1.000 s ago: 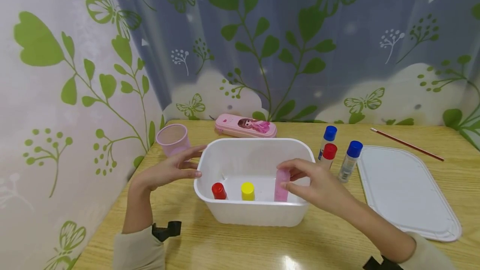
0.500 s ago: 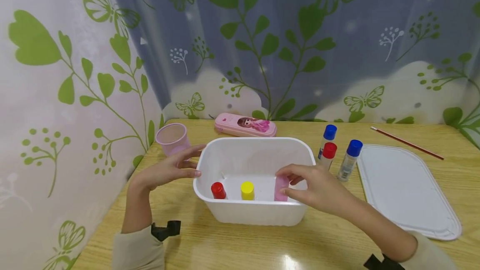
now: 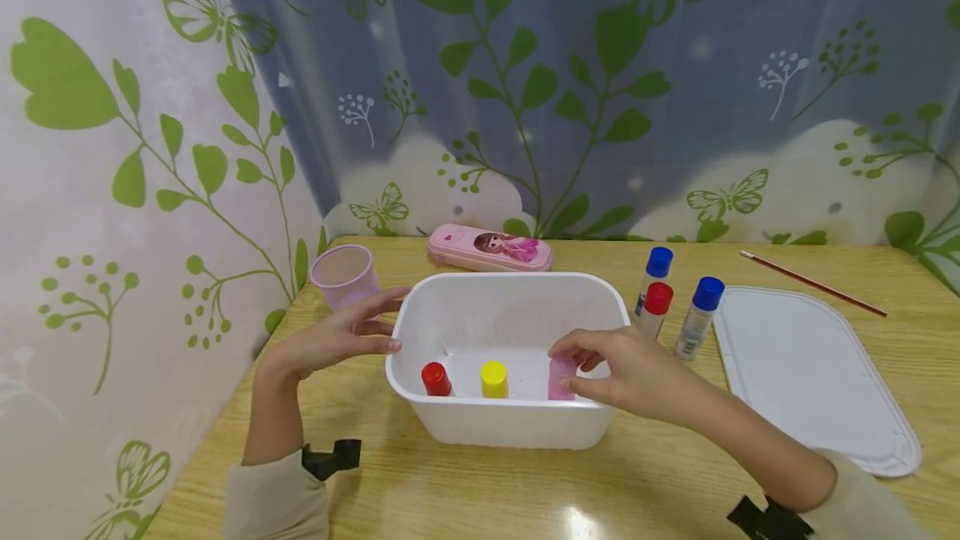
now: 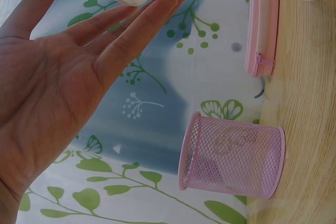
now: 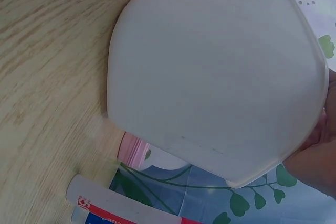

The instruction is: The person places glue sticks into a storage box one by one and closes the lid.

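Observation:
A white plastic bin (image 3: 510,426) stands on the table. My left hand (image 3: 330,340) touches its left rim, and in the left wrist view the fingers (image 4: 126,45) lie nearly straight against the bin's outer wall. Inside, my right hand (image 3: 637,373) pinches a pink, block-like object (image 3: 560,379) between thumb and fingers near the right end; its exact kind cannot be told. A red-capped stick (image 3: 436,379) and a yellow-capped stick (image 3: 494,379) stand in the bin by its near wall, their lower parts hidden. In the right wrist view the bin wall hides most of the right hand.
Right of the bin stand two blue-capped glue sticks (image 3: 697,319) and a red-capped one (image 3: 656,307). A white lid (image 3: 813,382) and a pencil (image 3: 813,283) lie farther right. Behind are a pink pencil case (image 3: 465,248) and a pink mesh cup (image 3: 345,273).
My right hand has lowered the pink object slightly deeper into the bin, and its fingers now cover more of its top. My left hand has stayed at the rim.

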`<state>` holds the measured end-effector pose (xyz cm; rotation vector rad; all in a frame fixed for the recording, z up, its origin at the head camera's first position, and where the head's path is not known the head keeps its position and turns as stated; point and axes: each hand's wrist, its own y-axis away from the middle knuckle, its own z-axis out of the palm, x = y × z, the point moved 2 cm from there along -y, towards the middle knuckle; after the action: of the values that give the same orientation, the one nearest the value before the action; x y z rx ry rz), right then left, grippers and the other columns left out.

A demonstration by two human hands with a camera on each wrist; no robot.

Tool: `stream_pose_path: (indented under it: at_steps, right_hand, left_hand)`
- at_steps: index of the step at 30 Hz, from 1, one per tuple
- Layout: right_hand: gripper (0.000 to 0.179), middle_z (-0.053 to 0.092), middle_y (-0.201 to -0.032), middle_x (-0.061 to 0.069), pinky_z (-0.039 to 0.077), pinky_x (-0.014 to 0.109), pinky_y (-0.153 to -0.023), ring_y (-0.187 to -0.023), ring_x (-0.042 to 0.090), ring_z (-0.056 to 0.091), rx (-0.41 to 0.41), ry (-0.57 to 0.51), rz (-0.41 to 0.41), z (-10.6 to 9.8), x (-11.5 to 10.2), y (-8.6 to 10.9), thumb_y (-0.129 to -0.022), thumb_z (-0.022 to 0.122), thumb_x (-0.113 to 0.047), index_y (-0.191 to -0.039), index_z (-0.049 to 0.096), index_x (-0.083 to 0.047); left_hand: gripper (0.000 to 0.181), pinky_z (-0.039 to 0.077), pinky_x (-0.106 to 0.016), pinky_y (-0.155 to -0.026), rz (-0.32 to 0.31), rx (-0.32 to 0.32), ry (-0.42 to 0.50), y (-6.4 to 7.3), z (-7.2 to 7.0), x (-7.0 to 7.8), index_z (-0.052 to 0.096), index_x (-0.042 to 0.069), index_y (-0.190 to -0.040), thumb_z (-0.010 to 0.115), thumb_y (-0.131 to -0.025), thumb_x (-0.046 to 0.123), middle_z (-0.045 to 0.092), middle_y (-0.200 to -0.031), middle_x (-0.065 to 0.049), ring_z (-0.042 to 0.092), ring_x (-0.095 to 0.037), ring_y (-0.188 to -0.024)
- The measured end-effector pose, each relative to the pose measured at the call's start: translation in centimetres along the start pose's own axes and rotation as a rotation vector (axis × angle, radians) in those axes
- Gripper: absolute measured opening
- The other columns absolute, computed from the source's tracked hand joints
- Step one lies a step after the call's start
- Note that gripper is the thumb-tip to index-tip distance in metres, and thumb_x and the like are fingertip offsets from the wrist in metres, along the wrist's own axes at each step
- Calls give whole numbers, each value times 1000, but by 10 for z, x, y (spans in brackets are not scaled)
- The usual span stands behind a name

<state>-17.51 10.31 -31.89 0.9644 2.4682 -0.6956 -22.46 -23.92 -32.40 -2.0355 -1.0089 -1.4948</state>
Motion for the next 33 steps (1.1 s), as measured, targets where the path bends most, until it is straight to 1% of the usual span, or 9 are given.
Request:
stream_pose_path:
  at_steps: [6, 10, 15, 23, 28, 33]
  right_hand:
    - [23, 65, -90, -5, 51, 28, -72, -80, 15, 63, -26, -7, 23, 0, 0, 0, -79, 71, -10, -102, 65, -9]
    - [23, 65, -93, -5, 51, 28, -73, -82, 13, 62, -48, -9, 33, -1, 0, 0, -80, 69, -10, -104, 65, -10]
    - [23, 64, -99, -5, 50, 27, -74, -86, 9, 60, -98, -27, 38, -3, -1, 1, -83, 67, -12, -106, 64, -11]
    - [25, 62, -105, -6, 49, 27, -77, -91, 10, 58, -188, -70, 44, -8, -3, 2, -88, 63, -19, -112, 62, -12]
    - [26, 62, -106, -4, 49, 28, -78, -93, 10, 57, -206, -88, 36, -8, -3, 1, -89, 62, -22, -113, 61, -11]
    - [26, 61, -108, -3, 48, 30, -80, -95, 13, 57, -201, -83, 31, -11, -5, 2, -90, 61, -23, -113, 61, -11]
  left_hand:
    - [70, 42, -43, -91, 4, -4, 10, -1, -1, 0, 21, 14, -147, 61, -90, 15, 25, -145, -13, 39, -34, -123]
    - [70, 42, -43, -90, 5, -6, 6, -1, -1, 0, 21, 14, -147, 62, -90, 15, 26, -144, -13, 39, -35, -123]
    - [71, 42, -43, -90, -3, -2, -5, -1, 0, 1, 21, 15, -147, 62, -89, 16, 26, -144, -13, 40, -32, -122]
    - [71, 42, -43, -91, -14, 7, -13, -1, 0, 1, 21, 16, -147, 62, -89, 17, 27, -144, -11, 40, -32, -122]
    - [71, 42, -43, -91, -18, 11, -18, 0, 0, 1, 21, 16, -147, 63, -89, 18, 27, -144, -11, 41, -31, -122]
    - [71, 42, -43, -91, -17, 11, -8, 1, 0, 1, 21, 16, -147, 62, -89, 17, 27, -144, -11, 40, -32, -122]
